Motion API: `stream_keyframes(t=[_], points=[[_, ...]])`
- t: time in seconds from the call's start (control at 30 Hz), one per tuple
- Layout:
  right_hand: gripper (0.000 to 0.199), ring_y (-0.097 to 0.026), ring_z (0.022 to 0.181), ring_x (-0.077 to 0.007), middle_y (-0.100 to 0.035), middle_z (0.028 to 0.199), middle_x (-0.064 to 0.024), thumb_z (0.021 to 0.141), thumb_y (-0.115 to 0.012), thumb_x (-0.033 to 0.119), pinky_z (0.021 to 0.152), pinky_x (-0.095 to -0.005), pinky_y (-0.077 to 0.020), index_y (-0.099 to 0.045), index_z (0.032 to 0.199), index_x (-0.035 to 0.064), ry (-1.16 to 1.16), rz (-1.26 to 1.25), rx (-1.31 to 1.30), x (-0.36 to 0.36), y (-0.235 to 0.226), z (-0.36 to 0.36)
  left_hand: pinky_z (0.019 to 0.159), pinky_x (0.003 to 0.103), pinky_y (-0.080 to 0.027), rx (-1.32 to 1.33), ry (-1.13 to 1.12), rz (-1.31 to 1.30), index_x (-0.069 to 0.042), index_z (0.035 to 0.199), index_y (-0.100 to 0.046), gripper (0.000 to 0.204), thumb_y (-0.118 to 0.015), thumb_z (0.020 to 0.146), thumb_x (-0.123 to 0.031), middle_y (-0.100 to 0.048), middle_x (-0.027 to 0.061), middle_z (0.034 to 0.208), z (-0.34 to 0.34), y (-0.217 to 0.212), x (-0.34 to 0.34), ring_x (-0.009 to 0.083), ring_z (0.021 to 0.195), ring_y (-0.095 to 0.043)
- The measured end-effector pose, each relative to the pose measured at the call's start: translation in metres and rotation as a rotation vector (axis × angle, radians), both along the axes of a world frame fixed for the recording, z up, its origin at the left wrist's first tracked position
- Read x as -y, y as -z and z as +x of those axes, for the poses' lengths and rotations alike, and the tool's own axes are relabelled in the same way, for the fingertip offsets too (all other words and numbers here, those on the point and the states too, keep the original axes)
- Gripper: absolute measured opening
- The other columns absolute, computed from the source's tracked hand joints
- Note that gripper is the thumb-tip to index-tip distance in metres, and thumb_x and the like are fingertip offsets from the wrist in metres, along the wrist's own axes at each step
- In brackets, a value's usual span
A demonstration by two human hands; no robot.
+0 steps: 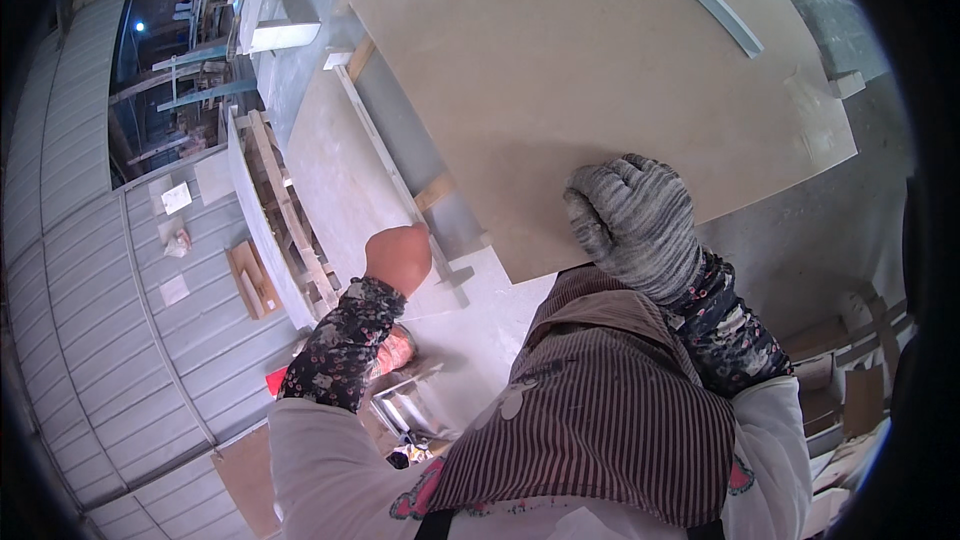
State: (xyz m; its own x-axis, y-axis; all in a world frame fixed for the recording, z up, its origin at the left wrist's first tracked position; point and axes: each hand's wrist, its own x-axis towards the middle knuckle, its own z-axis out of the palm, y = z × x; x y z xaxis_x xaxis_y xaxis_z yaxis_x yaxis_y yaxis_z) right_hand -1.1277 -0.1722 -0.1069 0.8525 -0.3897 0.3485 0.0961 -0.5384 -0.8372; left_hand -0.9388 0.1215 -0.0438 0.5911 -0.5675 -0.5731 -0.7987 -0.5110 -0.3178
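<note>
My bare left hand (398,256) is closed in a fist beside the lower part of a long, thin white strip (375,140). Whether its fingers grip the strip is hidden. My right hand (635,220), in a grey striped knit glove, is curled over the near edge of a large beige board (560,70). Its fingers are bent inward, and anything inside them cannot be made out. The board lies flat in front of me, with a grey metal strip (705,0) across its far right part. Left of the white strip lies a paler panel (335,165).
Wooden slats (436,190) show between board and panel. A small white block (847,85) sits at the board's right corner. Wooden framing (290,200) stands at the left, by a ribbed wall (90,290). Cardboard pieces (862,402) are stacked at the lower right.
</note>
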Motion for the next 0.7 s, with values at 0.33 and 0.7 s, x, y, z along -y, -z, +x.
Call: stream_keyframes(t=[0.33, 0.7], points=[[0.019, -0.067, 0.079, -0.034, -0.068, 0.084, -0.0126, 0.081, -0.072, 0.018, 0.074, -0.0452, -0.054, -0.068, 0.094, 0.0045, -0.009, 0.013, 0.001, -0.001, 0.003, 0.001, 0.062, 0.049, -0.053, -0.116, -0.011, 0.054, -0.008, 0.085, -0.068, 0.013, -0.057, 0.083, -0.015, -0.069, 0.0131, 0.072, -0.027, -0.007, -0.01, 0.0342, 0.072, -0.069], [0.016, -0.066, 0.078, -0.0349, -0.069, 0.086, -0.0117, 0.082, -0.072, 0.012, 0.072, -0.045, -0.0538, -0.066, 0.095, 0.0052, -0.049, 0.055, -0.02, 0.002, 0.001, 0.0, 0.066, 0.053, -0.051, -0.215, -0.141, 0.07, -0.011, 0.081, -0.066, 0.018, -0.055, 0.091, -0.022, -0.067, 0.0149, 0.076, -0.026, -0.014, -0.015, 0.0388, 0.075, -0.066]])
